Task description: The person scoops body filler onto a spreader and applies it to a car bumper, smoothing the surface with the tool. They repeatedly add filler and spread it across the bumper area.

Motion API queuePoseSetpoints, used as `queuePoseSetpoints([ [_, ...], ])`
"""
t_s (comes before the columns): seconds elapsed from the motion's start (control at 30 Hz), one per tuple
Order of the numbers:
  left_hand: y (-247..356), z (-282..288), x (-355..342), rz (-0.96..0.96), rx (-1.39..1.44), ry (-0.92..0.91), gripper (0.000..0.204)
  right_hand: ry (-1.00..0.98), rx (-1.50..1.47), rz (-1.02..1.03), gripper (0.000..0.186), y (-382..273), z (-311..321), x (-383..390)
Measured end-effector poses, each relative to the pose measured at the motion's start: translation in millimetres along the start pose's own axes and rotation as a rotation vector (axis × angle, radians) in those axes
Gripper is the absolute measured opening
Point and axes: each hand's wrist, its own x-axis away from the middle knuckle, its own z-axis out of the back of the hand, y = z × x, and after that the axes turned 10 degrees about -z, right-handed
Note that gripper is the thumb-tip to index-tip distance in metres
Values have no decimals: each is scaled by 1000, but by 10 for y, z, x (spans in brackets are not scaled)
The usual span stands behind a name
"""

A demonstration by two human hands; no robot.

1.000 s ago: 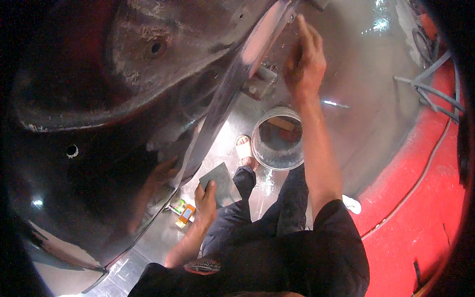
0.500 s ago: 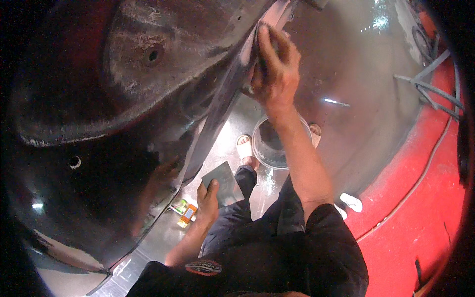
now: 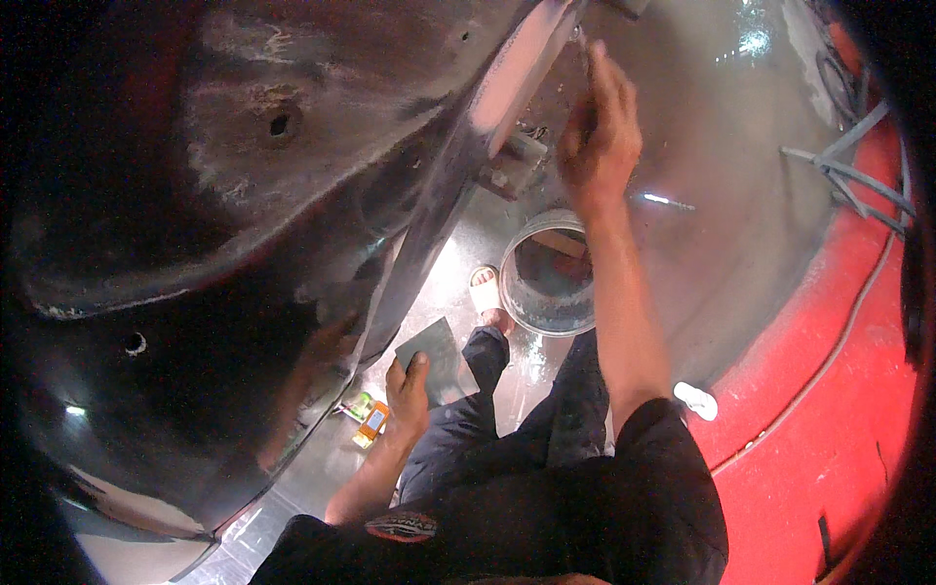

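Note:
My left hand (image 3: 408, 395) hangs low beside my thigh and grips a dark grey sheet of sandpaper (image 3: 436, 359) by its lower edge. My right hand (image 3: 597, 141) is stretched up and forward, fingers spread and empty, next to the pale sanded edge (image 3: 512, 73) of a big dark car body panel (image 3: 224, 195). The hand is close to that edge; contact is not clear. The panel fills the left half of the view, glossy low down and dull and scuffed higher up.
A round metal bucket (image 3: 546, 283) stands on the wet grey floor by my sandalled feet (image 3: 485, 291). A small yellow-green item (image 3: 369, 421) lies under the panel. Grey hoses (image 3: 848, 156) run along the red floor (image 3: 829, 419) on the right. A white scrap (image 3: 697, 400) lies near my right side.
My right hand slid left onto the panel's pale edge half a second ago, then moved back right and up with fingers spread. My left hand with the sandpaper stayed put.

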Motion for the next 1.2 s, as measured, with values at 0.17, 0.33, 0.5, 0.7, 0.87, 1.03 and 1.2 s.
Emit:
queuePoseSetpoints([
  [0.17, -176, 34, 15, 86, 89, -2, 42, 116, 35, 134, 57, 226, -278, -588],
  [0.33, 27, -26, 57, 116, 158, 68, 40, 186, 55, 302, 61, 308, -419, -253],
  [0.5, 297, 107, 141, -186, -206, -95, 49, -134, -60, 245, 56, -37, -228, 889],
  [0.7, 106, 115, 118, -584, -768, -142, 75, -531, -290, 91, 45, -723, 936, 1814],
  [0.87, 498, 33, -154, -720, -493, -276, 69, -766, -300, 138, 51, -724, 1403, 2050],
  [1.03, 900, -74, -68, -541, -101, -35, 45, -819, 194, 134, 58, 10, 1233, 1850],
  [1.2, 563, -90, -54, -552, -402, 45, 33, -191, -30, -60, 70, 131, 587, 623],
])
